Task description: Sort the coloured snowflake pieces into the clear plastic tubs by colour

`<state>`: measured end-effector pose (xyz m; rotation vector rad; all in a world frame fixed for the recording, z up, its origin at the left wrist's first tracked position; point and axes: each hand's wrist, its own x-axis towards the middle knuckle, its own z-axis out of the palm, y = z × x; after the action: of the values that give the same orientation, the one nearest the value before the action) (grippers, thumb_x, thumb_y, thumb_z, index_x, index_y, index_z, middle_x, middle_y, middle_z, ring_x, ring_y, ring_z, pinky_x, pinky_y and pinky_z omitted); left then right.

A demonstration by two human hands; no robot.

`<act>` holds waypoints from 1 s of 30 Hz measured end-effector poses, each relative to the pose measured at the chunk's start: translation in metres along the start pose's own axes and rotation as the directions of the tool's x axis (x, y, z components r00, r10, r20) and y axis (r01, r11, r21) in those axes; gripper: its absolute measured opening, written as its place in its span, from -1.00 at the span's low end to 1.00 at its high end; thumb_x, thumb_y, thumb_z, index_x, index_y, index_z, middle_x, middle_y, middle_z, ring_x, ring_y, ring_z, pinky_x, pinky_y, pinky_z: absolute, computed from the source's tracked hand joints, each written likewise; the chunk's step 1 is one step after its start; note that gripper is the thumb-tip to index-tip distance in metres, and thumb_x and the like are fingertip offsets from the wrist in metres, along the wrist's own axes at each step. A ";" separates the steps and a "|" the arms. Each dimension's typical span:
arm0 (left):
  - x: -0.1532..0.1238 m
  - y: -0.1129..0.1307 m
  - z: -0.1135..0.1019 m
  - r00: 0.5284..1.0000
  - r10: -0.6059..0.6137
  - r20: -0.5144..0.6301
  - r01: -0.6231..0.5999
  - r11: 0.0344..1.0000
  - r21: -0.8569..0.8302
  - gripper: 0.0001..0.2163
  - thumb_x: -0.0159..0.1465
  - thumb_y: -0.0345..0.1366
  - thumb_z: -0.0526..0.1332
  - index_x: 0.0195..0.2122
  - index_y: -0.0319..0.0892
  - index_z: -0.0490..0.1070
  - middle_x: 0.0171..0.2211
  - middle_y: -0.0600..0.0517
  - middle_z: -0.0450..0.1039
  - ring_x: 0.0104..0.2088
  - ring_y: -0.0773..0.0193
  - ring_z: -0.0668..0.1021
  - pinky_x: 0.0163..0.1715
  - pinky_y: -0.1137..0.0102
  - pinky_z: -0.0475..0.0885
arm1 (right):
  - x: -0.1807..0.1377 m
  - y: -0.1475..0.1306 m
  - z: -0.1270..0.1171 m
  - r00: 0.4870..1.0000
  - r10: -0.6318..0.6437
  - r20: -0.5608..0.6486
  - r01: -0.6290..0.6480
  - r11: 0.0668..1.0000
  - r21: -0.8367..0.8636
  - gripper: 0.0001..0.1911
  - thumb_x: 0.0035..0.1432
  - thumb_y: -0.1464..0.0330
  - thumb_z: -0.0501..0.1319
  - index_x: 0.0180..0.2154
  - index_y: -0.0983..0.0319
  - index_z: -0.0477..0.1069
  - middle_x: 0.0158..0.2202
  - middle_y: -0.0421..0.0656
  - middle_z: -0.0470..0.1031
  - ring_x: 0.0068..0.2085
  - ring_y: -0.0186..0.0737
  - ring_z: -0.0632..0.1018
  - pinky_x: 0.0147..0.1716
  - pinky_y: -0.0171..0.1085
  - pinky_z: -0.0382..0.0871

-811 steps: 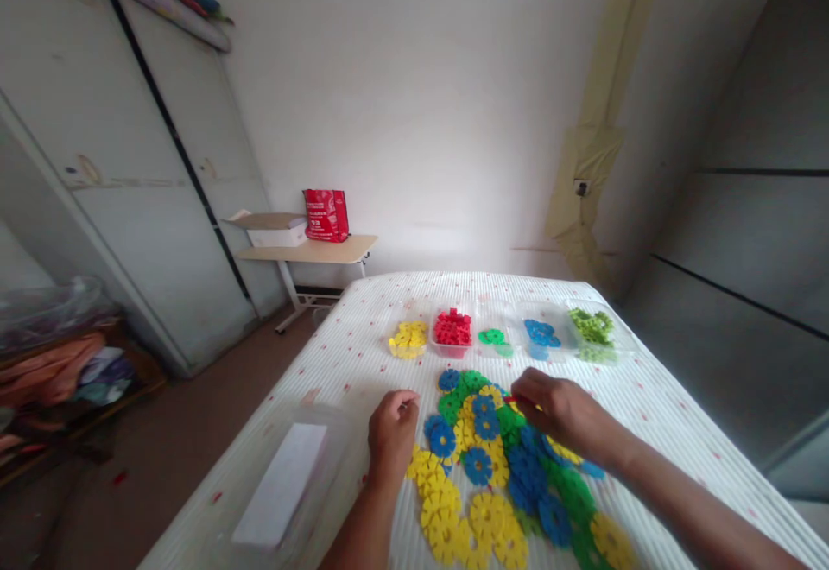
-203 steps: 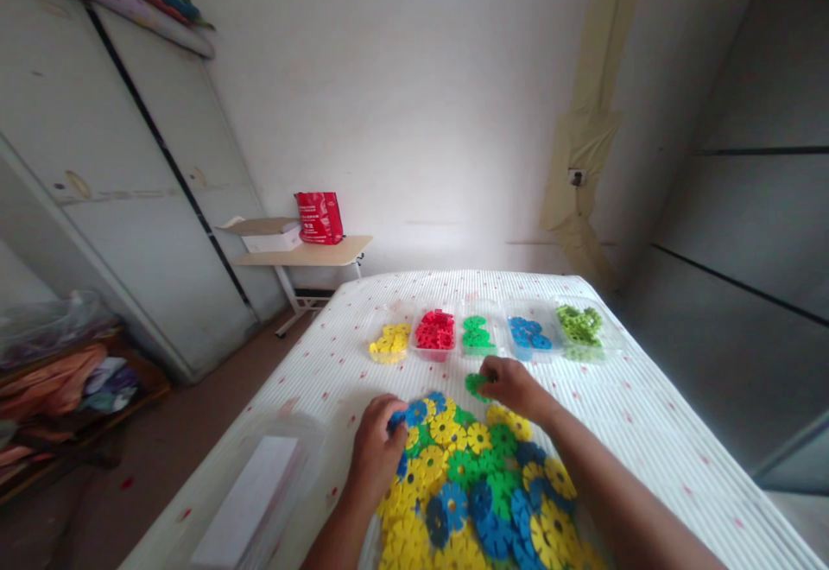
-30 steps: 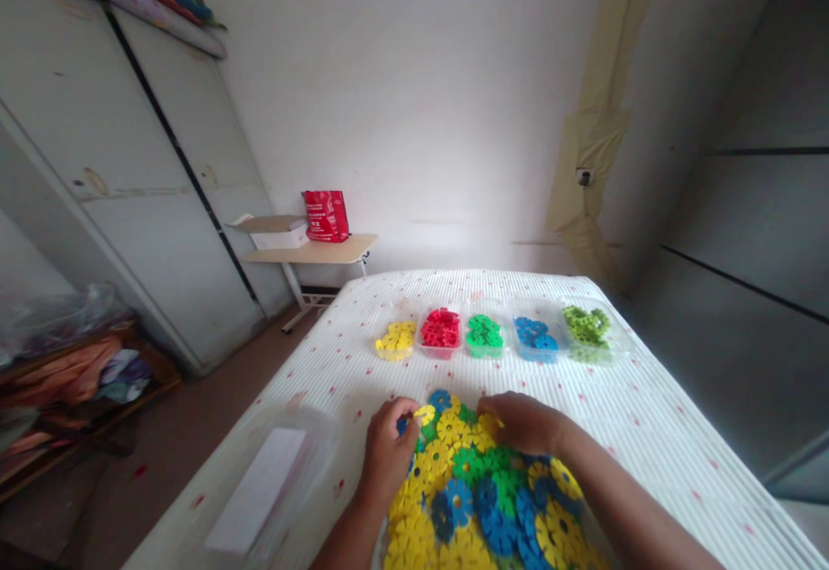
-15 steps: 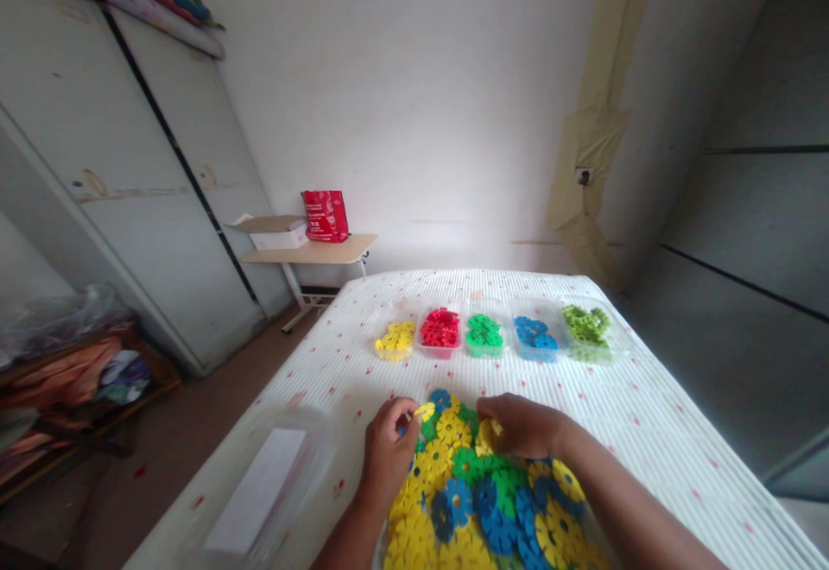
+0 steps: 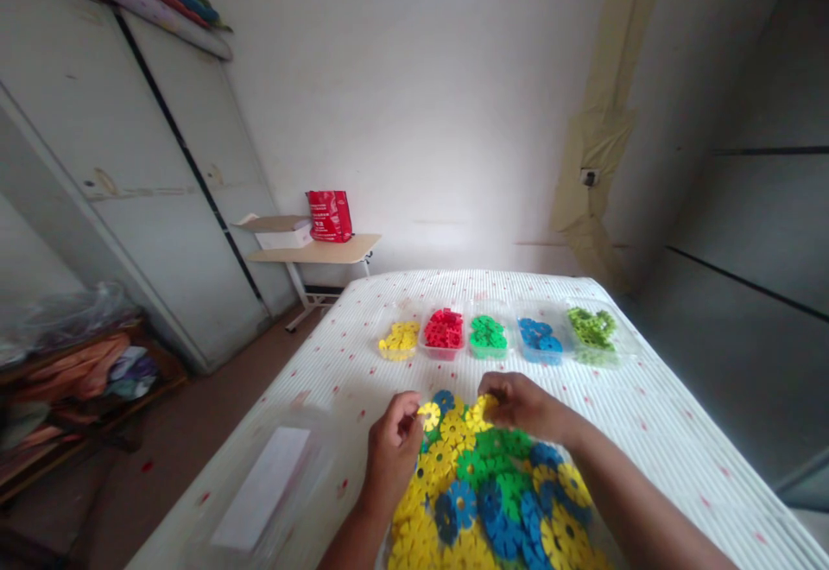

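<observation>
A heap of flat plastic flower discs [image 5: 492, 492] in yellow, blue and green lies on the white striped bed cover [image 5: 654, 414]. At the heap's far edge, my left hand [image 5: 394, 445] pinches a yellow disc [image 5: 428, 415]. Just to its right, my right hand [image 5: 522, 404] is closed on another yellow disc [image 5: 483, 406]. Five clear tubs stand in a row beyond the hands: yellow [image 5: 398, 340], red [image 5: 444, 330], green [image 5: 488, 333], blue [image 5: 539, 337] and lime [image 5: 592, 328].
A clear lidded box with a white sheet [image 5: 262, 488] sits at the left near the bed's edge. Beyond the bed stands a small side table [image 5: 314, 252] with a red bag [image 5: 330, 214]. Tall wardrobe doors [image 5: 123, 173] and a pile of clothes [image 5: 71, 371] fill the left.
Both hands have lifted slightly off the heap and away from me, each with a yellow disc between the fingers. The green tub has filled since the oldest frame.
</observation>
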<state>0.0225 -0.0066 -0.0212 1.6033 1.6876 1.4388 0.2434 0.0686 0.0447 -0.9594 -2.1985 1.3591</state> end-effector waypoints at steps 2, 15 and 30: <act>-0.002 0.003 0.001 0.999 -0.032 -0.003 0.032 0.998 -0.061 -0.80 0.15 -0.29 0.13 -0.19 -0.16 0.36 -0.46 0.10 0.43 -0.49 0.38 0.45 -0.44 0.51 0.35 | 0.004 0.001 0.007 0.998 -0.019 -0.066 0.031 0.981 0.191 -0.81 -0.15 0.32 0.23 -0.43 0.21 0.25 -0.55 -0.33 0.19 -0.53 -0.44 0.21 -0.55 -0.41 0.06; -0.003 0.021 0.004 0.948 -0.200 0.247 0.292 0.858 -0.422 -0.81 0.04 -0.27 0.19 -0.31 -0.22 0.35 -0.46 0.06 0.43 -0.52 0.34 0.50 -0.50 0.46 0.40 | 0.019 0.009 0.057 0.986 -0.028 -0.166 0.074 0.957 0.279 -0.81 -0.06 0.35 0.20 -0.34 0.23 0.26 -0.52 -0.33 0.17 -0.52 -0.45 0.16 -0.56 -0.41 0.02; -0.001 0.017 0.004 0.955 -0.212 0.205 0.278 0.882 -0.381 -0.81 0.03 -0.22 0.23 -0.38 -0.23 0.38 -0.54 0.11 0.39 -0.59 0.46 0.37 -0.60 0.55 0.27 | 0.012 -0.004 0.054 0.990 -0.044 -0.132 0.034 0.996 -0.079 -0.64 -0.05 0.50 0.10 -0.14 0.26 0.36 -0.52 -0.30 0.29 -0.51 -0.42 0.28 -0.55 -0.43 0.11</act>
<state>0.0349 -0.0093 -0.0087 1.1931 1.3349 1.3802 0.1995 0.0421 0.0232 -0.9985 -2.1701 1.1658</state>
